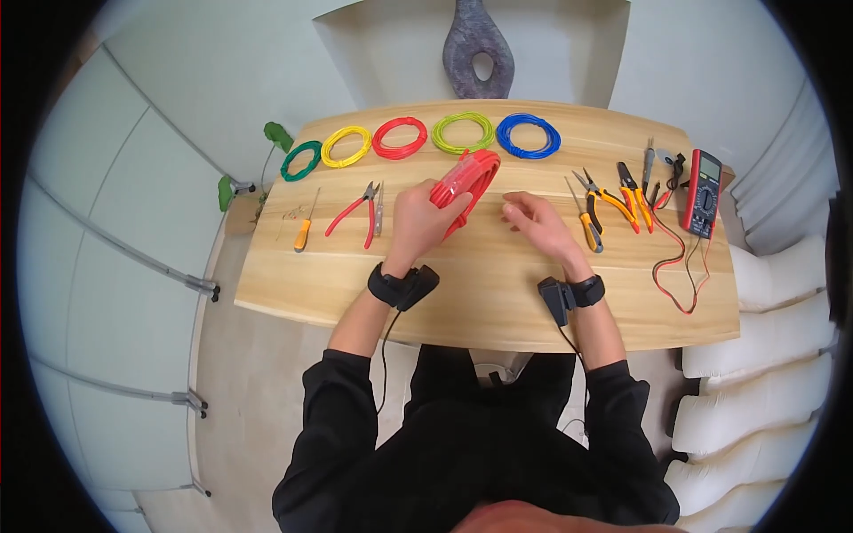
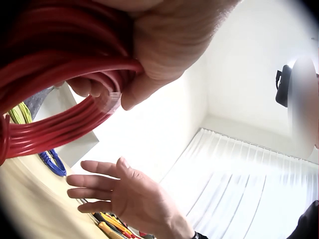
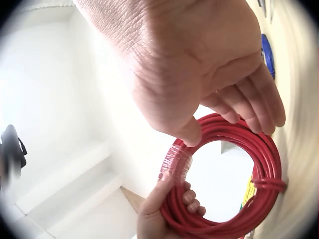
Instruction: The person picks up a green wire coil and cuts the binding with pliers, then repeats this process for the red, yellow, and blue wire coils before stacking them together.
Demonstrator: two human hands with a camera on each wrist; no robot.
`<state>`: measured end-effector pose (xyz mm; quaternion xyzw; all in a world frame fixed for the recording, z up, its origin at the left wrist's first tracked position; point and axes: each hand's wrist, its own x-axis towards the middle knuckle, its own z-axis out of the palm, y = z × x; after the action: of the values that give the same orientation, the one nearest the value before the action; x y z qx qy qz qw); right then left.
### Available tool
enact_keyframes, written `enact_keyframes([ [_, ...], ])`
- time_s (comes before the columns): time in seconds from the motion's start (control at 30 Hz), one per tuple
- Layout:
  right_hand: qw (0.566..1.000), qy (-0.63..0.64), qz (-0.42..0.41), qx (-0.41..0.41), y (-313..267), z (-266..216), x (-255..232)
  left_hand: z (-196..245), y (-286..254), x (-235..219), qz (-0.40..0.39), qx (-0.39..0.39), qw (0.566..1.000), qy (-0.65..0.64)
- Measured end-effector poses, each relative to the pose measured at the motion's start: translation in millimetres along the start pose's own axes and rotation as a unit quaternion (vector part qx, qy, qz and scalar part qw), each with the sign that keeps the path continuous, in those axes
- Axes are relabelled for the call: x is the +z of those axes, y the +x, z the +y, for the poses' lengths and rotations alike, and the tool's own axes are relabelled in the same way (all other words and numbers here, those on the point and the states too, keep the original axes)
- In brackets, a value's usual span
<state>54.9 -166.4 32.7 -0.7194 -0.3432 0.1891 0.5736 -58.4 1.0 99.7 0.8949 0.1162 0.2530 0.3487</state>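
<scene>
My left hand (image 1: 421, 220) grips a thick coil of red wire (image 1: 481, 180) and holds it up over the table. Clear tape (image 3: 175, 162) wraps the coil near the thumb, and a turn of the wire binds it on another side. My fingers curl through the ring in the right wrist view. To the right of the coil, my right hand (image 1: 538, 226) is raised with nothing in it. Its fingers (image 2: 92, 182) are spread and nearly straight in the left wrist view, apart from the coil.
Behind lie green (image 1: 301, 161), yellow (image 1: 346, 147), red (image 1: 400, 138), lime (image 1: 463, 132) and blue wire coils (image 1: 529, 135). Red-handled cutters (image 1: 357, 213) and screwdrivers lie left. Pliers (image 1: 606, 197), wire strippers (image 1: 633, 197) and a multimeter (image 1: 704, 193) with leads lie right on the wooden table (image 1: 480, 311).
</scene>
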Motion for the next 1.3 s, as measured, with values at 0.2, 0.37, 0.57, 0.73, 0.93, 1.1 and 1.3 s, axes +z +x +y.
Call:
enact_keyframes([
  [0.2,0.991,0.121,0.017,-0.05,-1,7,14,2,-4,33,0.055,0.012,0.993,-0.102],
  [0.37,0.987,0.08,0.04,-0.131,-7,2,25,1,-11,45,-0.04,-0.102,0.957,-0.268],
  [0.57,0.977,0.111,0.023,-0.179,-15,-9,27,-13,-8,47,-0.18,-0.123,0.878,-0.425],
  [0.73,0.978,0.077,-0.003,-0.196,-18,-9,26,-8,-12,44,-0.229,-0.105,0.901,-0.354],
  [0.93,0.977,0.147,-0.02,-0.154,-23,-17,29,-16,-25,53,-0.184,-0.076,0.895,-0.399],
  [1.1,0.966,0.212,-0.015,-0.144,-23,-12,27,-19,-35,66,-0.166,-0.056,0.907,-0.382],
  [1.3,0.933,0.34,0.032,-0.111,-18,-2,23,-13,-38,69,-0.208,0.101,0.955,-0.186],
])
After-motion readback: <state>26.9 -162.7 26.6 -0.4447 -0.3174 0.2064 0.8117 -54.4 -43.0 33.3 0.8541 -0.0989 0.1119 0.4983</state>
